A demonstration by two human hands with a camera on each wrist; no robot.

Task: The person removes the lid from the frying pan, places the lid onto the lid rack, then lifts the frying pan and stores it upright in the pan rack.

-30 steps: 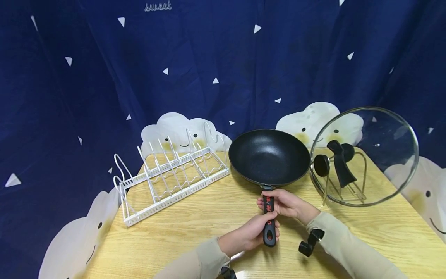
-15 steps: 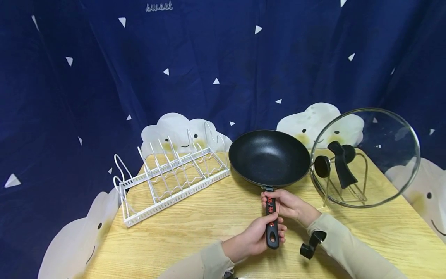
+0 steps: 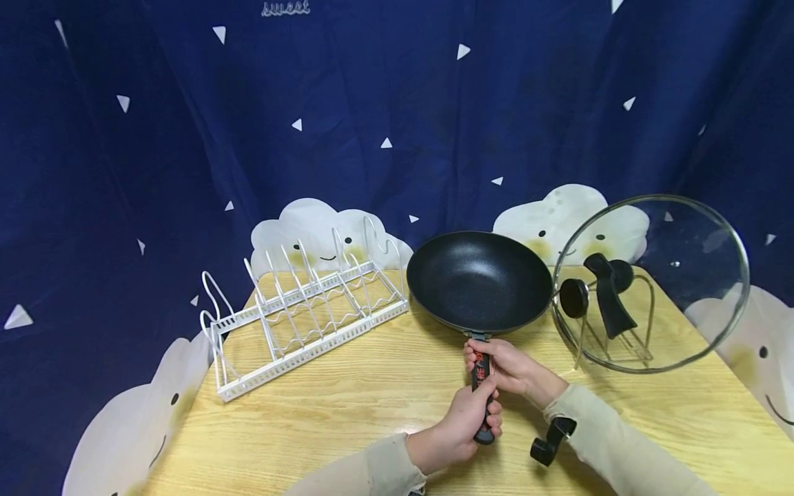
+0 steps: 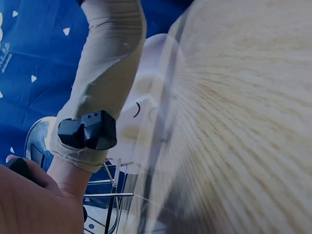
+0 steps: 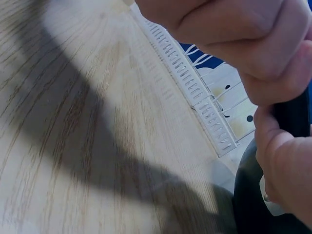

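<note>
A black frying pan [image 3: 479, 279] lies in the middle of the head view, its inside facing up and its handle pointing toward the person. My left hand [image 3: 462, 420] grips the lower part of the handle, thumb along the top. Closer to the pan body, my right hand [image 3: 505, 364] holds the upper handle, fingers wrapped under it. Red lettering shows between the two hands. In the right wrist view, the left hand's curled fingers [image 5: 234, 39] appear above the right hand [image 5: 287, 161], with dark handle between them.
Left of the pan stands a white wire dish rack [image 3: 310, 324] with upright dividers. To the right, a glass lid [image 3: 695, 275] leans upright in a small wire stand [image 3: 648, 317]. All rest on a wooden table [image 3: 347, 413] before a dark blue curtain [image 3: 335, 83].
My left hand has shifted slightly and closed more fully round the handle's end, covering the hanging hole. The handle has turned a little; the pan body stays in place.
</note>
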